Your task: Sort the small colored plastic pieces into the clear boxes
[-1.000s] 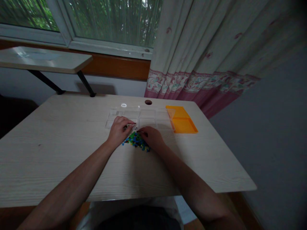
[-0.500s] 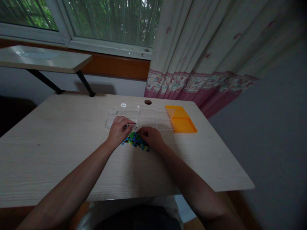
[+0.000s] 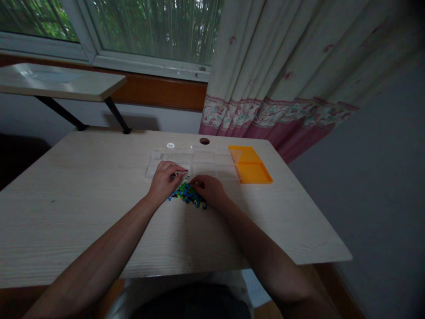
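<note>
On the tabletop (image 3: 83, 212), the pile (image 3: 188, 195) lies before the box (image 3: 203, 163), with the tray (image 3: 254, 173) at the box's right end. The hole (image 3: 204, 141) is behind the box; the shelf (image 3: 59, 83) stands back left, the window (image 3: 152, 31) behind it, the curtain (image 3: 259, 84) behind the tray.

Two hands (image 3: 162, 179) (image 3: 211, 189), one orange container (image 3: 255, 173)

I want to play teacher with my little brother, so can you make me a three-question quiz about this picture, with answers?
1. What colour is the shallow tray by the right end of the clear box?
A) Green
B) Orange
C) Pink

2. True or false: the pile of small coloured pieces lies on the table, outside the clear box.

3. Fill in the gap: of the two grips, the ___ one is nearer the shallow tray.

Key:
1. B
2. True
3. Right, meaning the right grip
</note>
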`<state>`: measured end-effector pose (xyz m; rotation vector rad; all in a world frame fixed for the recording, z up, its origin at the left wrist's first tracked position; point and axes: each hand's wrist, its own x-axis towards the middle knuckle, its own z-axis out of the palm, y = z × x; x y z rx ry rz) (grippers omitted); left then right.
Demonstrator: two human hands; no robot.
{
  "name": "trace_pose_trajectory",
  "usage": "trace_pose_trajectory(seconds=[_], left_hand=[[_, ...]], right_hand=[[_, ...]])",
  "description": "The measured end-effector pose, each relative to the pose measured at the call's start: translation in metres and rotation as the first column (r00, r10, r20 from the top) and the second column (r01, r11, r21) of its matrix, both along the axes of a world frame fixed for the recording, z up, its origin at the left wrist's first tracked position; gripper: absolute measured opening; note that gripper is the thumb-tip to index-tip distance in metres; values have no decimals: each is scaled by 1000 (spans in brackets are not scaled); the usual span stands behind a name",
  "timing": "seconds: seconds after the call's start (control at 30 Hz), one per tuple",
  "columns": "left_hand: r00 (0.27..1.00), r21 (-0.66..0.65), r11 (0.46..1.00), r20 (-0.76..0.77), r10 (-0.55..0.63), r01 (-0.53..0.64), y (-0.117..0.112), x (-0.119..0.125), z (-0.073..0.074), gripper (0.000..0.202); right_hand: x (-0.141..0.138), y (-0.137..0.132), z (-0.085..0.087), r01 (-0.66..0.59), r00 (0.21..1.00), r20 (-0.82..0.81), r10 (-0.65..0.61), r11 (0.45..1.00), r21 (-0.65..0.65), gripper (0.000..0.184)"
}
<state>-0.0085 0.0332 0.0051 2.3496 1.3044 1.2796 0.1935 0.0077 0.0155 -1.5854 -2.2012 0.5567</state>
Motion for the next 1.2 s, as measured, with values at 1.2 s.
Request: trace_pose_trajectory(seconds=[1.2], left_hand=[[977,-12,977,-35,212,-212,3,-6,-2,17]], right_hand=[[16,13,-5,3,779,-603,-172,963,-271,36]])
